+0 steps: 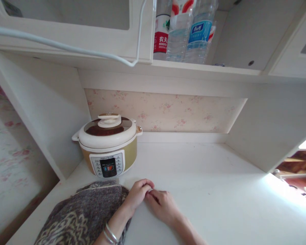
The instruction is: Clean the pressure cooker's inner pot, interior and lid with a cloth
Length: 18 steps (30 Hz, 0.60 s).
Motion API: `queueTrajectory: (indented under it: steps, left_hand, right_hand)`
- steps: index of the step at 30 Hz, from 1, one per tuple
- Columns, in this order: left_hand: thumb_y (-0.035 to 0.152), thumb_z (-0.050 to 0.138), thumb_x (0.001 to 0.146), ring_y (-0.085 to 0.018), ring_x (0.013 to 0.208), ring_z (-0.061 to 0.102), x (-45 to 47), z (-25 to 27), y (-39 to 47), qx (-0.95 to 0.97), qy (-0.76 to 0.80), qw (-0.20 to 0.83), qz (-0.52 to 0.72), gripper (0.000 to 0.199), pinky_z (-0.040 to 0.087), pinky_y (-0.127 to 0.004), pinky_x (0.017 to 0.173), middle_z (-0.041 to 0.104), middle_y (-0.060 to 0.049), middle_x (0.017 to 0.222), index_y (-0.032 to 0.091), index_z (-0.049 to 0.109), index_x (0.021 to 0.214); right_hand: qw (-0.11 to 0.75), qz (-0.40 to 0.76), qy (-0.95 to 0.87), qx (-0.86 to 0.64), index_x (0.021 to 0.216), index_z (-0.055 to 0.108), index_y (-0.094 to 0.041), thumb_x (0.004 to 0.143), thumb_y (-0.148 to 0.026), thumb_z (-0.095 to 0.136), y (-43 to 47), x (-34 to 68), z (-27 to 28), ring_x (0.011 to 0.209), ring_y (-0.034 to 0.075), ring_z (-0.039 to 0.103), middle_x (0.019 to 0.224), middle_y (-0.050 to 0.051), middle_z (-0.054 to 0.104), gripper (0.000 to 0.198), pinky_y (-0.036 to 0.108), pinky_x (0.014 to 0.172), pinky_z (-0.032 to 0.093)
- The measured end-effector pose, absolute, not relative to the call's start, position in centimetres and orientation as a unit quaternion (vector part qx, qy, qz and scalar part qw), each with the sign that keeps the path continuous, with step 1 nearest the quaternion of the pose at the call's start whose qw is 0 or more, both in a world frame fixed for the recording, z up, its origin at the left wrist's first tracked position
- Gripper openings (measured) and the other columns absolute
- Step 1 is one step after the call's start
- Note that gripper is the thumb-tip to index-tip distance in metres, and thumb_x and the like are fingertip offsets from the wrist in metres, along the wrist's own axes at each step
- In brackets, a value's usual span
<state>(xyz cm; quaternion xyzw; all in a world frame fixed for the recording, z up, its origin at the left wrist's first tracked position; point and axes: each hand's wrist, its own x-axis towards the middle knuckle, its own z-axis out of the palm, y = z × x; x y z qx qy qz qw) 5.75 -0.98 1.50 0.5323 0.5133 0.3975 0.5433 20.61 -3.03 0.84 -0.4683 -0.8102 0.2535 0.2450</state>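
Note:
My left hand [139, 193] and my right hand [163, 204] meet fingertip to fingertip, low over the white counter [219, 197]. Both are closed, with fingers curled and pinched together. A small pale bit shows between the fingertips, too small to name. Beneath my left forearm, which wears silvery bangles [111, 233], lies a grey-brown knitted cloth [91, 207] with a cream pattern. Behind the cloth stands an electric pressure cooker [108, 146], green and white, its lid on and its control panel facing me.
Above hangs a white cabinet; its open shelf [206, 68] holds several plastic bottles [178, 37]. A white cable [91, 49] droops across the cabinet door at upper left. Side panels [48, 98] bound the counter left and right, with flowered wallpaper [165, 110] at the back.

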Motion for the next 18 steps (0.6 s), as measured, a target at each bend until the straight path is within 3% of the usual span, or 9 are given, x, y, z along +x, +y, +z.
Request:
queueTrajectory:
  steps: [7,18]
  left_hand:
    - [0.024,0.051,0.07,-0.017,0.079,0.055,5.68,1.56,-0.95,0.532,0.508,0.546,0.402,0.021,0.04,-0.027,0.073,0.066,-0.003,0.08,0.016,0.068,0.08]
    - [0.026,0.051,0.069,-0.016,0.073,0.053,5.88,2.19,-1.29,0.525,0.514,0.552,0.395,0.022,0.038,-0.027,0.069,0.063,-0.002,0.075,0.016,0.067,0.079]
  right_hand:
    - [0.237,0.252,-0.809,-0.476,0.081,0.063,-0.021,0.099,-0.037,0.034,-3.1,20.66,1.03,0.07,0.012,0.063,0.081,0.001,0.071,0.038,0.02,0.062,0.033]
    - [0.222,0.246,-0.816,-0.473,0.084,0.066,-0.022,0.099,-0.038,0.034,-3.1,20.62,1.25,0.071,0.012,0.064,0.083,0.002,0.071,0.039,0.021,0.062,0.033]
